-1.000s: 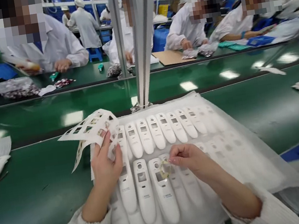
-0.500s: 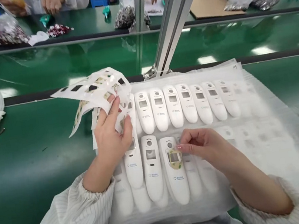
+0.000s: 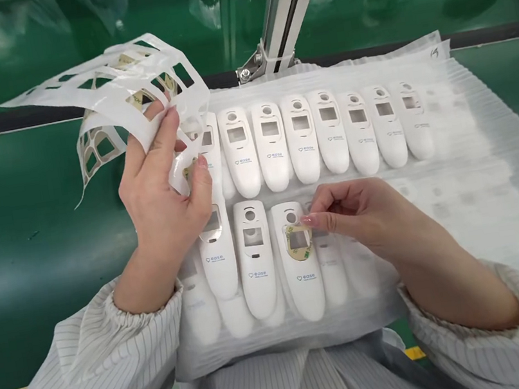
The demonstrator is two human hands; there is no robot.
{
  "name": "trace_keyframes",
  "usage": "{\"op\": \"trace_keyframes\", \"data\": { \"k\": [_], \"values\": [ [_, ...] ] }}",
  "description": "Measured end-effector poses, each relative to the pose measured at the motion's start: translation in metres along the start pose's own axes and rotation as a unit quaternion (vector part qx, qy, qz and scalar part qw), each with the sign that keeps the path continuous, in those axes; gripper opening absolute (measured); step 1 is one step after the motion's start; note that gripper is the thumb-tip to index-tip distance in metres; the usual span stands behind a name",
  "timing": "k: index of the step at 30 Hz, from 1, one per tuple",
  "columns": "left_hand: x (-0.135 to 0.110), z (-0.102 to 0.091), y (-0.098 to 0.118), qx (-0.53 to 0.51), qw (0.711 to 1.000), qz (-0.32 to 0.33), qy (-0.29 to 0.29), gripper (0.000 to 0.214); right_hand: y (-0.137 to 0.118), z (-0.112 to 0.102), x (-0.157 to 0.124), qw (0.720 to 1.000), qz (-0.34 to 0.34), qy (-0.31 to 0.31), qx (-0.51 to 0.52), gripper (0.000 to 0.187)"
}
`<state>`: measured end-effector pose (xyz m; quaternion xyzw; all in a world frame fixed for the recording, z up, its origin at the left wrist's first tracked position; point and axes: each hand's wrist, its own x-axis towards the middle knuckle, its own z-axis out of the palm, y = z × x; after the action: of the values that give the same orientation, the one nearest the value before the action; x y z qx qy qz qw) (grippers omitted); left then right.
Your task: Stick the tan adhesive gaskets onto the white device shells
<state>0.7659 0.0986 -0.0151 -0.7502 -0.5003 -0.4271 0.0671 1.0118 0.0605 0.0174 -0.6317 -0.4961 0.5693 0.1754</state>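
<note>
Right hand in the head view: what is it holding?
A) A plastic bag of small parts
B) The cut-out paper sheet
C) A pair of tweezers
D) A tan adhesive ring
D. The right hand pinches the edge of the tan adhesive ring, which sits around the window of a white casing.

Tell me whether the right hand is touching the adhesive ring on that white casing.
Touching. The head view shows the right hand pinching the adhesive ring at its upper edge, over the white casing.
</note>
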Motion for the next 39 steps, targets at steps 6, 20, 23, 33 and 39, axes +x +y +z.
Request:
{"op": "trace_keyframes", "data": {
  "k": [6, 20, 23, 33, 39],
  "values": [
    [0.0004, -0.0024, 0.0004, 0.013, 0.999, -0.031, -0.028, 0.046, 0.0006, -0.0009, -0.0004, 1.000, -0.005, 0.002, -0.003, 0.035],
    [0.0003, -0.0019, -0.0047, 0.030, 0.999, 0.013, -0.023, 0.048, 0.0021, -0.0002, 0.0007, 0.999, -0.005, 0.014, -0.030, 0.038],
    [0.0004, -0.0009, -0.0048, 0.013, 0.999, 0.031, -0.013, 0.049, 0.0021, 0.0004, -0.0004, 0.999, -0.009, 0.012, -0.028, 0.037],
    [0.0018, -0.0006, -0.0034, 0.002, 0.999, 0.031, -0.013, 0.049, 0.0048, 0.0026, -0.0003, 0.999, -0.020, 0.020, -0.028, 0.034],
    [0.0009, -0.0019, -0.0050, 0.003, 1.000, 0.024, -0.020, 0.049, 0.0078, 0.0042, 0.0000, 0.999, -0.038, 0.021, -0.021, 0.030]
  ]
}}
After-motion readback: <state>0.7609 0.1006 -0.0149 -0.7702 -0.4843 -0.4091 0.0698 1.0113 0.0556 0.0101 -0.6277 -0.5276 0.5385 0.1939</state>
